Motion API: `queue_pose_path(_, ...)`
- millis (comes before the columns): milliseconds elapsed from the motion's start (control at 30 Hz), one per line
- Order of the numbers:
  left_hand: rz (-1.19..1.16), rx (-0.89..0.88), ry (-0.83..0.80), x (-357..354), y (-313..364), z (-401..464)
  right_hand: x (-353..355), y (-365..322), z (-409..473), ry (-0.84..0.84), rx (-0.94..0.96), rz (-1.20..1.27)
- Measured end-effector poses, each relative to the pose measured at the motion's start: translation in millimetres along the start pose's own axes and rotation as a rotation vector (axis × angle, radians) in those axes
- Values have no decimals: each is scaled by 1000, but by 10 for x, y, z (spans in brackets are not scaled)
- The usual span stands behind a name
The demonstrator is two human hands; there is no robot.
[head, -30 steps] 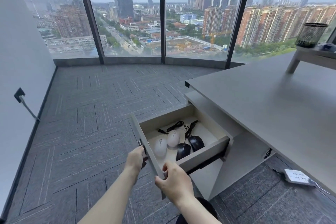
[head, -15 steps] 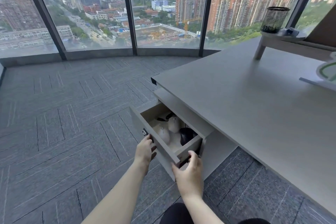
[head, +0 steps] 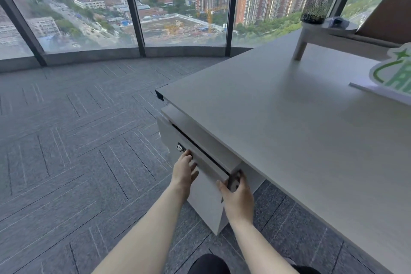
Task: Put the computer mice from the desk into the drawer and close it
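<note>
High office, grey carpet, window wall far. Desk [head: 278,118] bare near its edge. Drawer [head: 200,158] nearly flush, a thin dark gap left. Left hand [head: 183,170] flat-fingered on the front; right hand [head: 238,193] wraps its right corner, steadying the push. Mice out of sight, presumably inside.

Grey carpet-tile floor [head: 66,140], curved floor-to-ceiling windows [head: 182,2] w/ daylit city view, pale desk [head: 278,118]

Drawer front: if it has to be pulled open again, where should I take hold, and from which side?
Take the drawer front by its top edge, fingers reaching down into the dark gap under the desk. No handle shows, only a small lock.
</note>
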State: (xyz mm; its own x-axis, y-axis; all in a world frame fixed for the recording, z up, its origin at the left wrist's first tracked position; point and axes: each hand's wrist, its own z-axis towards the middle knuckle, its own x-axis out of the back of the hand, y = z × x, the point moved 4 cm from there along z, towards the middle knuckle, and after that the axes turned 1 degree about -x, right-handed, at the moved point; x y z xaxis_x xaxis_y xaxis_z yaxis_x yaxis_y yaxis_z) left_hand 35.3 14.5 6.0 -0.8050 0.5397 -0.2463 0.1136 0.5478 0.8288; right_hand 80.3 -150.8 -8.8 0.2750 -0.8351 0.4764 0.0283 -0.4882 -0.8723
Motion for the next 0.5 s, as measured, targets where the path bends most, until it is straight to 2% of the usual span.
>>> queue_pose_path(233,-68,-23,-14,-185,-19,118,71,53,188,51,-2,-11)
queue_pose_path(500,35,-45,-49,-190,78,24,105,22,210,18,-27,9)
